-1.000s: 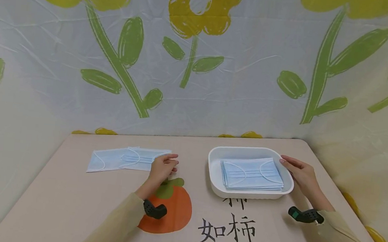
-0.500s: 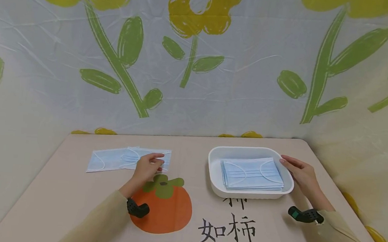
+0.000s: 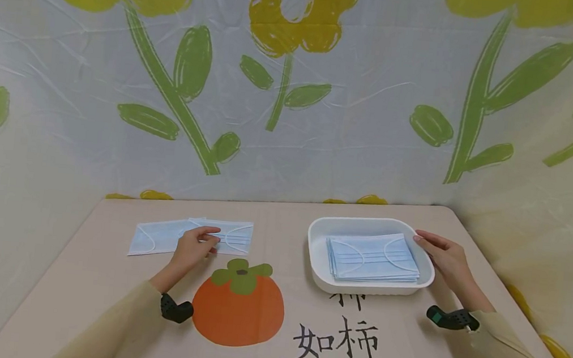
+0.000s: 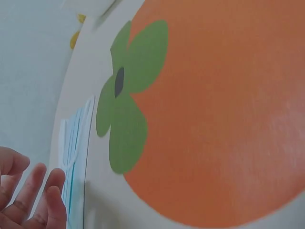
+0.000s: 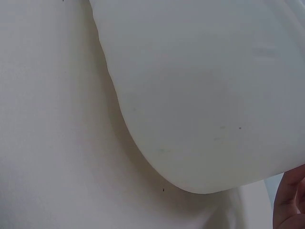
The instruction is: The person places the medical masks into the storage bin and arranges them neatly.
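Observation:
Two light-blue pleated face masks, the right-hand mask (image 3: 237,237) overlapping the left-hand mask (image 3: 151,235), lie on the left of the table. My left hand (image 3: 195,249) is over the place where they overlap, its fingers loosely bent and nothing held. In the left wrist view, the left fingers (image 4: 35,195) appear beside the masks' edge; whether they touch is unclear. At the right, a white plastic tray (image 3: 319,275) contains a stack of face masks (image 3: 374,258). My right hand (image 3: 445,264) pinches the tray's right rim, with part of the fingers hidden behind the wall.
The pale tabletop (image 3: 282,224) bears a printed orange persimmon (image 3: 238,317) and black characters (image 3: 336,340) in front of the tray. A flower-patterned cloth (image 3: 350,150) hangs behind the table and along both sides.
My left hand has moved left, from the right end of the right-hand mask to the overlap, uncovering that end. The right hand, tray and masks stay put.

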{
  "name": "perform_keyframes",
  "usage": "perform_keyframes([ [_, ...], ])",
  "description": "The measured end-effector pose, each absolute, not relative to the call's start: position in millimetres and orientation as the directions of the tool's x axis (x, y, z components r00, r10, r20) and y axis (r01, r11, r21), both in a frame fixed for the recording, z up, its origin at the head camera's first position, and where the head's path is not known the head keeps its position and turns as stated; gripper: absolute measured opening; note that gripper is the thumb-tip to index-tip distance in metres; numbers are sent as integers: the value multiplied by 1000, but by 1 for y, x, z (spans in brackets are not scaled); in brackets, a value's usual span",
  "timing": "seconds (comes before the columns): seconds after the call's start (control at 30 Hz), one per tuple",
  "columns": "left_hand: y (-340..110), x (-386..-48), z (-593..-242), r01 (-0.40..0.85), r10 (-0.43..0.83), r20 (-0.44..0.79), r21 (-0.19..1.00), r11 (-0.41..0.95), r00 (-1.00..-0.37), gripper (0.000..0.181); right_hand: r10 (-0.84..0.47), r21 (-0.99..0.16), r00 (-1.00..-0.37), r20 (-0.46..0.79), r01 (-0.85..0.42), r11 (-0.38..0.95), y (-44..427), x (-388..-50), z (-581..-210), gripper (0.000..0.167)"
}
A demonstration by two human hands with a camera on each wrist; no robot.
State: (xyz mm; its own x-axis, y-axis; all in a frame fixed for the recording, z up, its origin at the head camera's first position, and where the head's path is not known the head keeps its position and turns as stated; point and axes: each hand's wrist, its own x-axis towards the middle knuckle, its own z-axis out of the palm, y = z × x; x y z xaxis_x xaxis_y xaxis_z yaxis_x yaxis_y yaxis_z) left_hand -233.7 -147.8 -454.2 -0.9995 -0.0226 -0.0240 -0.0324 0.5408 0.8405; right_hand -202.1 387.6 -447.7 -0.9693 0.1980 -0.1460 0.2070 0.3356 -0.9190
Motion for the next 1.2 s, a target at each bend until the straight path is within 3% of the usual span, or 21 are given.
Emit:
perform_keyframes([
  [0.73, -197, -241, -452, -35, -121, 43, 814, 580, -992, 33, 189, -920, -970, -154, 211, 330, 391, -201, -449, 70],
  [1.2, -213, -250, -444, -129, -213, -19, 849, 512, -977, 38, 191, -924, -970, -148, 205, 324, 391, -203, -451, 70],
])
